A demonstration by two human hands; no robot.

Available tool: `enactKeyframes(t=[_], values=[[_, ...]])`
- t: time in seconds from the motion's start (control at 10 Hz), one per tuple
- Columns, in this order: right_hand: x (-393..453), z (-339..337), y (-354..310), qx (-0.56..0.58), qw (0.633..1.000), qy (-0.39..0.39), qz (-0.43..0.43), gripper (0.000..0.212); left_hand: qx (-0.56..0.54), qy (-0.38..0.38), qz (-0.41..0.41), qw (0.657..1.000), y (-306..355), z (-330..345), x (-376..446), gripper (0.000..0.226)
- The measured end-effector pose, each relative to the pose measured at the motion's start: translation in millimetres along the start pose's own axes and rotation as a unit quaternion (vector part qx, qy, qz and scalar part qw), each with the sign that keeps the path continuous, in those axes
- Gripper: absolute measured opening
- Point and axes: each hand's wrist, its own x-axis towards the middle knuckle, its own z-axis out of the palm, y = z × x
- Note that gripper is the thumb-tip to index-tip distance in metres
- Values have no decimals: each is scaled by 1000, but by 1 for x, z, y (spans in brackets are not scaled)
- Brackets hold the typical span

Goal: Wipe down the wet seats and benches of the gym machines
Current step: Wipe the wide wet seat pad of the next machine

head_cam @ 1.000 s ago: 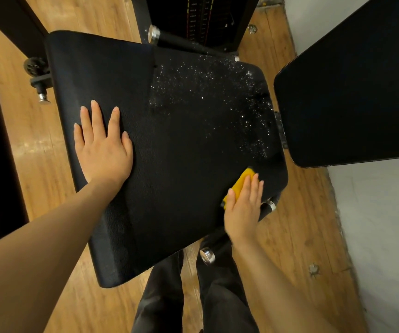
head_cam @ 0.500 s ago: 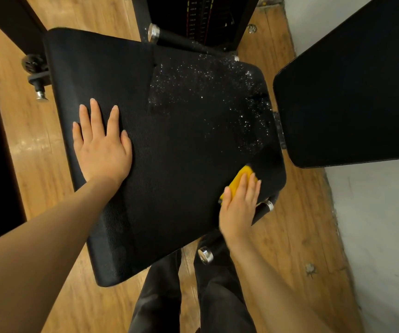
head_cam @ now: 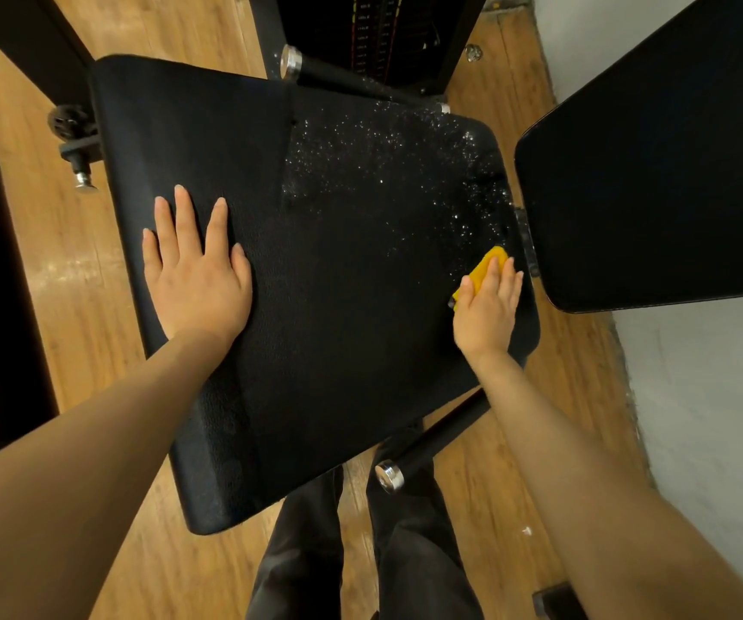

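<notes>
Head view. Black textured bench (head_cam: 338, 328), frame centre; water droplets (head_cam: 383, 163) speckle upper right part. Left hand (head_cam: 197, 279) flat on left part, grip spread. Right hand (head_cam: 488, 306), grip straight-fingered, presses yellow cloth (head_cam: 486, 264) at right edge.

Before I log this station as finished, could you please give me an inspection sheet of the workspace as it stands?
Surface: black seat pad, droplets across its far right part; none seen on the near and left parts.
Job's things: yellow cloth at the seat's right edge, mostly covered by a hand.
Clutter: nothing seen.
Grippers: left hand flat on the seat's left side; right hand, fingers straight, presses the cloth.
Cables: nothing seen.
Surroundings: second black pad to the right, weight stack beyond, wooden floor, white wall.
</notes>
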Motion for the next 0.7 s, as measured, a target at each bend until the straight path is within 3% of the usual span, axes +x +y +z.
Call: enactKeyframes(t=[0.3,0.6,0.7], values=[[-129,29,-18,-13,998,-27,-49,65,1,-1,-1,1000,0,0,0,53],[3,4,-26,1,1000,-2,2,62,4,-1,-2,1000,0,1,0,53],[-1,5,-32,6,1000,9,13,62,3,-3,-2,1000,0,1,0,53]])
